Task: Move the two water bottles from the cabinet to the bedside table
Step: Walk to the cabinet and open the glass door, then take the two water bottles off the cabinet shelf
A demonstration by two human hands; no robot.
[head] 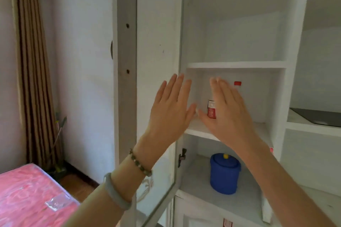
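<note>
Status: nothing moved yet, by my reading. Both water bottles are on the middle shelf (199,127) of the open cabinet (238,64); the bedside table is not in view.

Left hand (170,105): raised, flat, fingers spread, palm toward the shelf, holding nothing. It sits at the shelf's left front edge, over the door frame.

Right hand (226,108): also flat and empty, fingers together, directly in front of the near water bottle (211,109). I see only that bottle's red label strip past the thumb side; contact I cannot tell. The thumb tips of the two hands nearly meet.

Second water bottle (237,83): only its red cap shows above my right fingers, further right and deeper on the same shelf. Fill level of either bottle: hidden.

Other compartments: lower shelf holds a blue lidded bucket (225,173) with a yellow knob, contents hidden. The two shelves above look bare.

Left to do: grasp both bottles, lift clear of the shelf, carry to the bedside table. A pink mattress (31,195) lies lower left, so the table is presumably that way.
</note>
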